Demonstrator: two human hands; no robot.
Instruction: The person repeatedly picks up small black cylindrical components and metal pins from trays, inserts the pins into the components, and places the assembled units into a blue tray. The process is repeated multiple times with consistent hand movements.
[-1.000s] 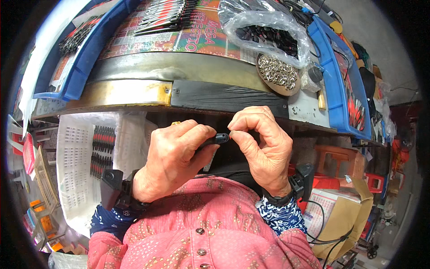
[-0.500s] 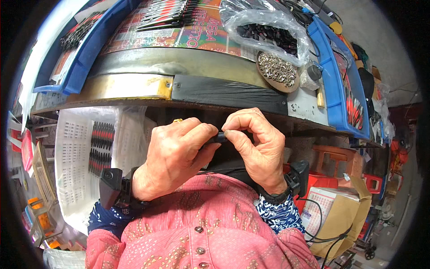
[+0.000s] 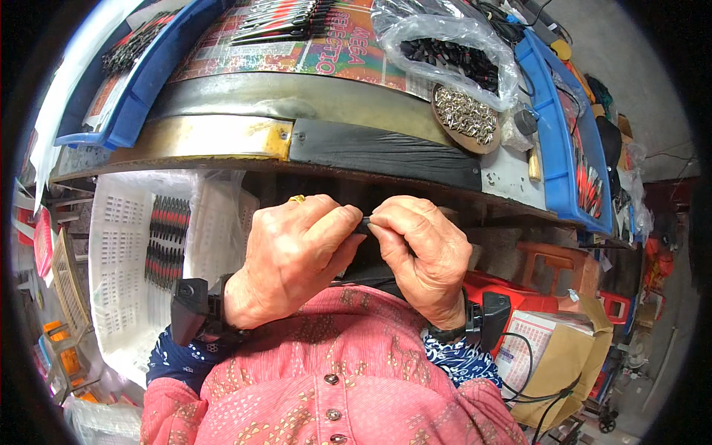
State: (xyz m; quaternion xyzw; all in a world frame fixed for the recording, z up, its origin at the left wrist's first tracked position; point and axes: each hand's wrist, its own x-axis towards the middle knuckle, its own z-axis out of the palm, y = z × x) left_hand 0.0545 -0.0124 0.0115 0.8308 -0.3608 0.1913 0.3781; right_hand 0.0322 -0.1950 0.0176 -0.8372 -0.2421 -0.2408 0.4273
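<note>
Nearest, before the pink patterned shirt [image 3: 348, 356], the left hand [image 3: 293, 241] pinches a small black cylindrical piece [image 3: 363, 225], mostly hidden, between thumb and forefinger; the right hand [image 3: 423, 248] holds its fingers narrow at the piece's right end, and I cannot tell whether they grip anything. The piece is off the desk [image 3: 282, 93], short of its near edge; its long axis seems to run left to right, roughly along that edge, the visible end pointing toward the right fingers. The step in hand looks like close 2-handed work at that end; the next move seems to call for a firm left hold and right fingers lined up with the axis. Beyond, by the desk's near edge toward the right, sits a round brown dish [image 3: 475, 145] of small silver metal parts [image 3: 466, 115]; farther back lie slender red-and-black pens [image 3: 282, 22].
</note>
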